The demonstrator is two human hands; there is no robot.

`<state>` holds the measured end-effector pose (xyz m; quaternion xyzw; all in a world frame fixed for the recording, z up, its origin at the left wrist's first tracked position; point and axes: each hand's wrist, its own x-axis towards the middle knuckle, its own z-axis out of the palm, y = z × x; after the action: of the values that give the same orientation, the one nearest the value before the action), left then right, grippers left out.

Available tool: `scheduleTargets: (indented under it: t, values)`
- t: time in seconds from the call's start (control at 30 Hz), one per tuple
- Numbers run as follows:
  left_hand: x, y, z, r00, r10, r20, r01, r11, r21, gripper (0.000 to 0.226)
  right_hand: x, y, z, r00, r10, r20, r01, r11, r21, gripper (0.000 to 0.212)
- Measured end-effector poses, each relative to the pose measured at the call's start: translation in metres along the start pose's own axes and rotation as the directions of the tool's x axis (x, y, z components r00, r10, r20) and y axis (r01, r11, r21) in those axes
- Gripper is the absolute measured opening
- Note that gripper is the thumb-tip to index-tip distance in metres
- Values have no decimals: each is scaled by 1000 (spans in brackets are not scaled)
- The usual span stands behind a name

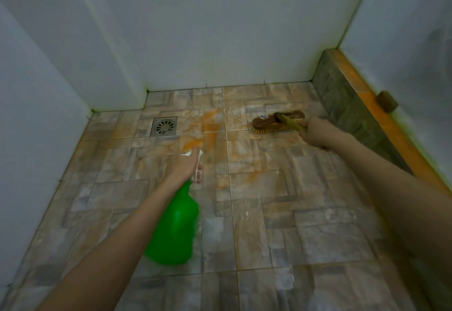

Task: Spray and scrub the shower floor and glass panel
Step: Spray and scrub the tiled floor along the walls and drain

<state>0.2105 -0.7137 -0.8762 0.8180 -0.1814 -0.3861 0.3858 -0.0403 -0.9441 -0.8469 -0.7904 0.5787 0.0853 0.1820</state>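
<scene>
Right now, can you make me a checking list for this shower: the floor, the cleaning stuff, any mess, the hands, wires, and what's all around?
Surface: tiled shower floor, with orange stains beside the metal drain.
Job's things: green spray bottle, its nozzle pointing toward the stains; scrub brush, bristles down on the floor near the curb.
Clutter: small brown object at the curb's top edge; cannot tell what it is.
Hands: left hand grips the bottle's trigger head; right hand grips the brush handle.
Cables: nothing seen.
Surroundings: white walls behind and left; stone curb with an orange top on the right; a pale panel above it, possibly the glass.
</scene>
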Motion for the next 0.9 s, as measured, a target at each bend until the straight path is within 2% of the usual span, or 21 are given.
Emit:
scheduleTargets:
  t: [0.13, 0.2, 0.33, 0.5, 0.57, 0.67, 0.77, 0.9]
  values:
    - [15, 1, -15, 991, 32, -127, -24, 998, 66, 56, -5, -7, -1, 1000, -19, 9, 18, 1000, 23, 34]
    - [18, 4, -19, 986, 38, -164, -29, 998, 58, 53, -6, -8, -1, 1000, -11, 6, 11, 1000, 19, 33]
    - [17, 12, -15, 989, 32, -143, -29, 999, 20, 40, -6, -7, 0, 1000, -13, 12, 13, 999, 34, 34]
    - [18, 21, -13, 996, -5, -89, -1, 998, -66, 44, -17, -6, -1, 997, -72, 10, 71, 996, 58, 37]
    - [18, 25, -12, 997, 18, -77, -22, 998, -51, 47, -19, -12, -2, 997, -63, 32, 62, 998, 24, 37]
    - [18, 27, -14, 993, 56, -100, -54, 998, 24, 47, -29, -38, -2, 994, -78, 72, 87, 987, -133, 35]
    - [24, 28, -16, 993, 100, -63, -100, 995, 4, 46, -35, -69, 1, 979, -178, 96, 192, 968, -164, 37]
    - [27, 36, -10, 984, 157, -82, -162, 985, -65, 52, 9, -84, -5, 995, -100, -16, 99, 992, -76, 42]
